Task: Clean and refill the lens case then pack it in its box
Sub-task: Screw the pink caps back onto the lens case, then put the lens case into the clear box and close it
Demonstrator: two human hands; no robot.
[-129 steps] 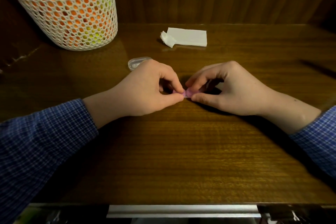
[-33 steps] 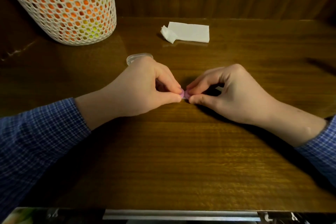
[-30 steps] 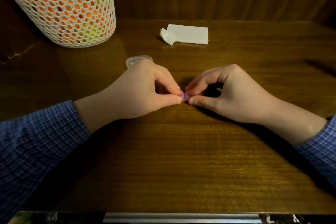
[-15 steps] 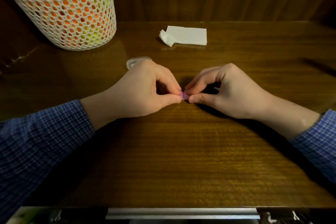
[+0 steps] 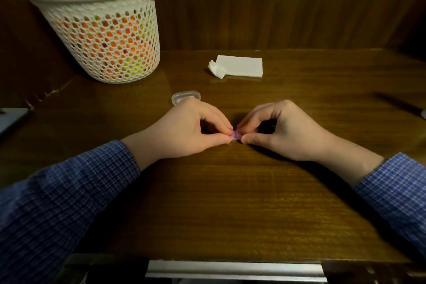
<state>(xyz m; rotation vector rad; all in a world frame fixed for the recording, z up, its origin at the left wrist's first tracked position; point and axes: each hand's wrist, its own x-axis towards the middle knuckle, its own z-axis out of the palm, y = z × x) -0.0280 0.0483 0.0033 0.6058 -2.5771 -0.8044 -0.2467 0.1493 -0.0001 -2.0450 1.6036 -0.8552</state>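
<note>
A small purple lens case sits near the middle of a dark wooden worktop, almost wholly hidden between two hands, with only a sliver of purple showing. The left hand pinches the case's left end between thumb and forefinger, its other fingers curled in. The right hand pinches the right end the same way, thumb below and forefinger above. The fingertips of both hands nearly meet over the case. Both hands rest low on the wood, and both wrists come out of blue checked sleeves that reach in from the near corners.

Just behind the left hand's knuckles lies a small clear plastic box with rounded corners, partly covered by that hand. Whether it is a lid or a container cannot be told.

Farther back, near the worktop's rear edge and a little right of centre, lies a flat folded white tissue, one crumpled corner at its left end.

At the rear left corner stands a white mesh basket with a rope rim, orange and yellow-green contents showing through its holes.

A dark wood-panelled wall rises behind the worktop. A pale metal strip runs along the near edge.
</note>
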